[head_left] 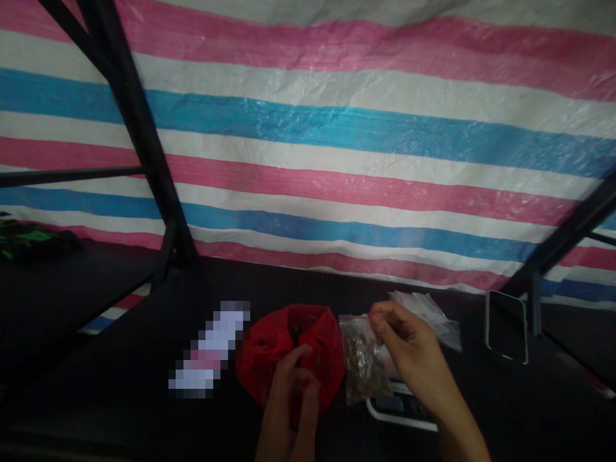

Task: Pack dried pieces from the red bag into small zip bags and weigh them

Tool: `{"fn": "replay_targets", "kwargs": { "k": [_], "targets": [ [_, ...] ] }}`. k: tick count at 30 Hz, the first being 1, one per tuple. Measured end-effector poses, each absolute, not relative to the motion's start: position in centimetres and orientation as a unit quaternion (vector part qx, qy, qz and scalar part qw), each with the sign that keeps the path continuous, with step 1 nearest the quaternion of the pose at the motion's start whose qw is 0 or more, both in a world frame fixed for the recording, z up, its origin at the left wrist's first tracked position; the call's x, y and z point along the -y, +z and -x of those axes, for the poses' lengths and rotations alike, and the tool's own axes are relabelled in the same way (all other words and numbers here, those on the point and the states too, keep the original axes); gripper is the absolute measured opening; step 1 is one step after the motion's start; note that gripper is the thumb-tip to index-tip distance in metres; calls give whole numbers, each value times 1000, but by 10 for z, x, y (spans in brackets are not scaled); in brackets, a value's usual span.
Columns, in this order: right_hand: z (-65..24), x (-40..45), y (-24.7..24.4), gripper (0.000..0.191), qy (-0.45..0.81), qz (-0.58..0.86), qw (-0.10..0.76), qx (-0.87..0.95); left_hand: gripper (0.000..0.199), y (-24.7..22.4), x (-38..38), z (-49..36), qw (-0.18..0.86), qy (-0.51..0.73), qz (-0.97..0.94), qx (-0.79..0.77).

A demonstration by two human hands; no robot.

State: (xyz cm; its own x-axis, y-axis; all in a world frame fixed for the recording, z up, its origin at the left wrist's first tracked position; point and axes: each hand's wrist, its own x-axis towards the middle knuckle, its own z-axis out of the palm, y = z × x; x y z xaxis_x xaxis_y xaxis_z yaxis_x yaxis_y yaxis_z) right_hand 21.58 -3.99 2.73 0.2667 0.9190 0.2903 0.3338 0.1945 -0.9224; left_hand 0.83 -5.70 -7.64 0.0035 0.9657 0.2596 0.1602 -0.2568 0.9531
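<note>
My right hand point(409, 346) pinches the top corner of a small clear zip bag point(363, 366) with brownish pieces inside. The bag hangs in front of a flat device point(404, 414) with a white rim, perhaps a scale, which it partly covers. My left hand point(293, 398) is over the near side of a red plastic bag point(260, 359), its fingers bent and apart, with nothing visible between them. The red bag has its mouth open, and its contents are too dark to make out.
Several clear plastic bags point(428, 311) lie behind my right hand. A phone-like slab point(506, 327) with a pale frame is at the right. A blurred-out pale strip point(209, 350) lies left on the black tabletop point(144, 398). Black posts point(139, 128) stand before a striped sheet point(337, 141).
</note>
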Motion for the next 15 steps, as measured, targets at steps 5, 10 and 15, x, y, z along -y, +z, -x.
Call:
{"fn": "replay_targets", "kwargs": {
  "k": [5,10,15],
  "targets": [
    [-156,12,7,25,312,582,520,541,78,-61,37,-18,607,478,-442,-457],
    [-132,-8,-16,20,265,625,496,542,93,-77,34,-15,688,441,-359,-450],
    [-117,-16,-20,15,254,646,462,552,104,-92,31,-5,719,432,-307,-449]
  ]
}}
